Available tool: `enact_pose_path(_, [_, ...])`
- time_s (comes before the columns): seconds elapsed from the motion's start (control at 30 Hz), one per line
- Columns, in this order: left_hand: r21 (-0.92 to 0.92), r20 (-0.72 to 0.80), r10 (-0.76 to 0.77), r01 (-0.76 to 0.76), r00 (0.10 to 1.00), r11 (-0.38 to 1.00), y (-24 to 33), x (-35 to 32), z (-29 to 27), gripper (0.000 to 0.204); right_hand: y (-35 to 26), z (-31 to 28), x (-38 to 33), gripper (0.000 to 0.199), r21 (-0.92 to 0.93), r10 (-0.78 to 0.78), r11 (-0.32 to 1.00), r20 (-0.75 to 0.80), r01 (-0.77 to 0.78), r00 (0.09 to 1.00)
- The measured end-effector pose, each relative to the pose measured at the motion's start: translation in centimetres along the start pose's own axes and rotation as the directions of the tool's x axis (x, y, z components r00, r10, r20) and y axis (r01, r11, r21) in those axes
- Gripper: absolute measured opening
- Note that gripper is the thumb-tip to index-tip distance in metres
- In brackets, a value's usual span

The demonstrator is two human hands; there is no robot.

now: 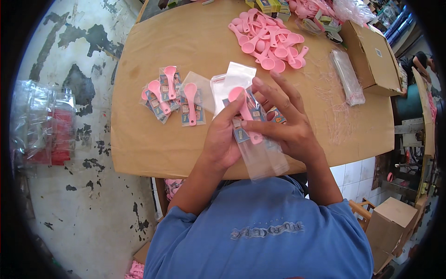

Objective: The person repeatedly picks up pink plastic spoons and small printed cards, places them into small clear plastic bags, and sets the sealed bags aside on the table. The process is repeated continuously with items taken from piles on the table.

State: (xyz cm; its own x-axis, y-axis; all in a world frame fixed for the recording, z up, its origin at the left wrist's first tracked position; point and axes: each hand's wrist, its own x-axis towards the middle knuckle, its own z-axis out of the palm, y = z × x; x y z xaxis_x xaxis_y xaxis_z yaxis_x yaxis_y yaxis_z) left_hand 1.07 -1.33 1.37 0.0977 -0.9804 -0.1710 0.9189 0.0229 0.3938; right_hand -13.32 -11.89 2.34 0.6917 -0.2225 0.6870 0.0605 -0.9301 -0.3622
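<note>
Scoop (244, 109) and card (254, 108), the scoop pink and the card blue and printed, sit together over the tabletop (306, 135), near its front edge, with the scoop's bowl pointing away from the person. The left hand (224, 137) grips them from the left, its thumb lying against the scoop just below the bowl. The right hand (293, 123) is on the other side, thumb touching the handle and two fingers raised and spread; whether its other fingers pinch anything, I cannot tell. A clear bag (260, 160) hangs from under the card toward the blue shirt (260, 223).

Just beyond the hands lie whitish sleeves (241, 74), overlapping. To their left, a bagged scoop (189, 102) lies on its own card, and beside it is a small overlapping group of bagged scoops (160, 95).

A heap of loose pink scoops (274, 44) covers the far part of the tabletop, with yellow packs (272, 6) behind it. On the right, a bundle of clear bags (347, 79) lies near an upright carton (369, 58).
</note>
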Motion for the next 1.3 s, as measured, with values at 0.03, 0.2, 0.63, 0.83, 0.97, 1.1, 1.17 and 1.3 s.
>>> enact_pose_path(0.03, [0.002,-0.023,-0.008,0.008,1.000,1.000,-0.1,-0.2,0.6,0.056,0.1,-0.3,0.0,0.041,-0.004,0.004,1.000,-0.005,-0.004,1.000])
enact_pose_path(0.2, [0.255,-0.087,0.136,-0.110,0.987,0.961,0.1,-0.3,-0.5,0.058,0.0,-3.0,-0.1,0.047,0.232,0.179,0.958,-0.035,-0.166,0.983])
enact_pose_path(0.63, [0.693,-0.005,0.239,-0.168,0.971,0.701,-1.2,-1.1,0.5,0.050,-0.6,-1.2,-2.2,0.058,0.604,0.765,0.438,0.139,-0.666,0.629])
enact_pose_path(0.83, [0.770,0.063,0.224,-0.191,0.972,0.608,-1.6,-1.9,-0.1,0.062,0.3,-0.7,0.1,0.032,-0.054,0.256,0.960,-0.214,-0.273,0.943])
enact_pose_path(0.97, [0.768,0.104,0.241,-0.232,0.965,0.598,-2.0,-2.1,-0.6,0.069,0.0,0.1,1.0,0.026,-0.173,0.171,0.961,-0.246,-0.217,0.954])
enact_pose_path(1.1, [0.877,0.115,0.208,-0.198,0.971,0.438,-1.6,-2.5,-0.5,0.069,0.1,0.4,0.7,0.022,-0.172,0.172,0.959,-0.273,-0.224,0.947])
enact_pose_path(1.17, [0.934,0.089,0.175,-0.143,0.980,0.326,-1.1,-2.7,0.3,0.069,0.1,0.4,0.5,0.021,-0.156,0.195,0.957,-0.273,-0.243,0.942])
enact_pose_path(1.3, [0.972,0.016,0.080,-0.034,0.997,0.233,-0.6,-3.0,1.0,0.067,0.8,0.2,0.2,0.017,-0.043,0.266,0.956,-0.295,-0.291,0.918])
